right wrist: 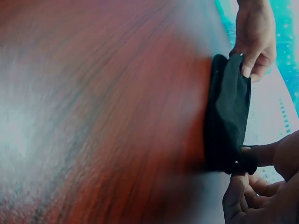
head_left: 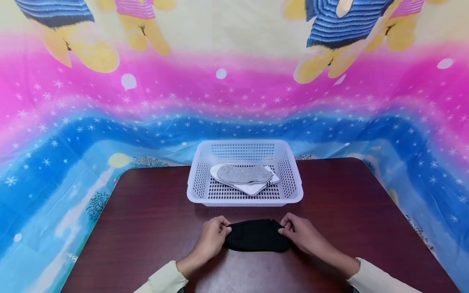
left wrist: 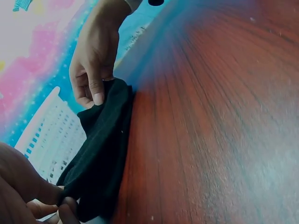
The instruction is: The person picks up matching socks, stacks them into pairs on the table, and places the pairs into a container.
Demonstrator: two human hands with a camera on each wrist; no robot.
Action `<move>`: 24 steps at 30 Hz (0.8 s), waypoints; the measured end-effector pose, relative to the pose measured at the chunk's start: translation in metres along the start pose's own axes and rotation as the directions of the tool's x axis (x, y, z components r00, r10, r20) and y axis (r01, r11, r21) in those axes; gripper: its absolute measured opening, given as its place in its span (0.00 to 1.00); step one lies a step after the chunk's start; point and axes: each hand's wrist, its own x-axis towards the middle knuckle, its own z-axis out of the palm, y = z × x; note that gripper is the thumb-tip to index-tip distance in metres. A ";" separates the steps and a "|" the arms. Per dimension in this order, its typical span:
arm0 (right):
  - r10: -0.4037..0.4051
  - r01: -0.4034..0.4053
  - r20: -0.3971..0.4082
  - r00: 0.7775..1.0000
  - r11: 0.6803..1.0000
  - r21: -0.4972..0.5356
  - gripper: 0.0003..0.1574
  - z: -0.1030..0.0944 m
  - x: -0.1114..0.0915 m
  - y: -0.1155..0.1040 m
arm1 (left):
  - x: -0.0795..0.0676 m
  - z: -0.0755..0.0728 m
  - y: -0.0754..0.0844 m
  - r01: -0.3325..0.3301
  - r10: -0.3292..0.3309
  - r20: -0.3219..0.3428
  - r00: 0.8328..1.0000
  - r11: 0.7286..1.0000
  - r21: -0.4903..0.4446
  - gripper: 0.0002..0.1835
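A black sock (head_left: 256, 235) is stretched sideways between my two hands, close over the table in front of the basket. My left hand (head_left: 213, 237) pinches its left end between thumb and fingers. At the opposite end, my right hand (head_left: 301, 232) pinches the sock's upper right corner. Both wrist views show the black fabric (left wrist: 105, 149) hanging in soft folds from the fingertips, its lower edge near the tabletop. In the right wrist view the sock (right wrist: 228, 112) spans from one hand to the other.
Behind the hands stands a white plastic basket (head_left: 244, 200) with perforated sides. Inside it a grey sock (head_left: 243, 174) lies on top of white socks (head_left: 250, 189). The dark red wooden table (head_left: 146, 228) meets a colourful patterned cloth (head_left: 234, 97) at the back and sides.
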 end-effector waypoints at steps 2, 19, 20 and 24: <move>0.006 -0.006 -0.006 1.000 1.000 -0.008 0.08 0.002 0.003 0.003 | 0.001 0.002 -0.002 -0.006 0.006 -0.001 1.000 1.000 0.020 0.04; 0.001 -0.006 -0.051 0.999 0.995 -0.097 0.15 0.010 0.007 0.008 | -0.003 0.006 -0.002 -0.027 0.023 0.024 0.999 0.976 0.214 0.10; -0.006 0.000 -0.051 0.999 0.994 -0.110 0.16 0.010 0.007 0.007 | -0.002 0.006 -0.002 -0.032 0.025 0.032 0.999 0.975 0.220 0.10; -0.010 0.004 -0.036 0.999 0.986 -0.169 0.18 0.014 0.007 0.004 | -0.002 0.006 -0.003 -0.060 0.047 0.057 0.997 0.966 0.253 0.10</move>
